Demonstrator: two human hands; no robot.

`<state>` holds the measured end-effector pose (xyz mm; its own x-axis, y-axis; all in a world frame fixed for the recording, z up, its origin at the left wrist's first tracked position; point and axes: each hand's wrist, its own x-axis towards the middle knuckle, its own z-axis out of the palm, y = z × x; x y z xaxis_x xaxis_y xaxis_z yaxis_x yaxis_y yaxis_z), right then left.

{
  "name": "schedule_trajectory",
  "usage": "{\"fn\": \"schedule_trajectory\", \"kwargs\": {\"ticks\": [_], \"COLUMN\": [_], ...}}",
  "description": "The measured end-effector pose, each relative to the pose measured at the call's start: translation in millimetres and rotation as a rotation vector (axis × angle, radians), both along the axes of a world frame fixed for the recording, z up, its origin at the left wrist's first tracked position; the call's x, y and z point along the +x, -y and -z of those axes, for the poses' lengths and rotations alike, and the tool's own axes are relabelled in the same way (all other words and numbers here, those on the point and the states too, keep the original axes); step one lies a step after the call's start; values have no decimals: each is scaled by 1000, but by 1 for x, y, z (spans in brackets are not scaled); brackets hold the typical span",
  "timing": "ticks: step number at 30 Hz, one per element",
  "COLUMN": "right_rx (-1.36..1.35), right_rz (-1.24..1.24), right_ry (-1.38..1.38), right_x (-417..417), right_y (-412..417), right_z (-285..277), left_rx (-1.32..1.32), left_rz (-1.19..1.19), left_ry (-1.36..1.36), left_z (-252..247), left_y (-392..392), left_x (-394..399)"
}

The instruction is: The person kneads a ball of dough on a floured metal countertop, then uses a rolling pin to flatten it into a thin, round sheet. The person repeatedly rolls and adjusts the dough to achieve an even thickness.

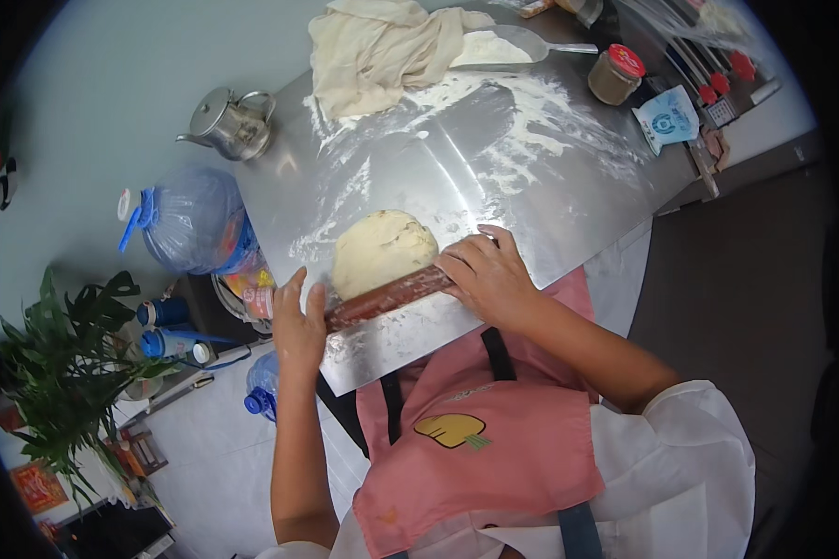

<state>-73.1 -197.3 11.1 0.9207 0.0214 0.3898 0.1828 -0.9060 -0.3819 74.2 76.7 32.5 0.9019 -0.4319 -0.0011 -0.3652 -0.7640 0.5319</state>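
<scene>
A dark reddish-brown wooden rolling pin (391, 295) lies at a slant along the near edge of a rounded lump of pale dough (381, 250). My right hand (489, 279) is closed over the pin's right end, with the fingers curled around it. At the other end, my left hand (298, 325) has its palm on the pin, and its fingers point away from me. That end of the pin is partly hidden under the hand. The dough is thick, with a cracked, uneven top, and rests on a flour-dusted stainless steel tabletop (405, 175).
Toward the back are a cloth (384, 56), a metal scoop (531, 45) with flour, a red-lidded jar (615, 75) and a blue-white packet (666, 120). A metal teapot (231, 126) stands at the left, near a large plastic water bottle (192, 220). A leafy plant (63, 370) is farther left.
</scene>
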Motion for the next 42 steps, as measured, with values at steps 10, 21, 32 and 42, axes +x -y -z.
{"fn": "schedule_trajectory", "kwargs": {"ticks": [10, 21, 32, 42], "right_rx": [-256, -100, -198, -160], "right_rz": [207, 310, 300, 183], "right_ry": [-156, -319, -203, -317], "right_x": [44, 165, 149, 6], "right_y": [-22, 10, 2, -27], "right_z": [-1, 17, 17, -6], "left_rx": [306, 333, 401, 245], "left_rz": [44, 37, 24, 179], "left_ry": [288, 195, 157, 130], "left_z": [35, 37, 23, 25], "left_y": [17, 46, 44, 3], "left_x": [-6, 101, 72, -85]}}
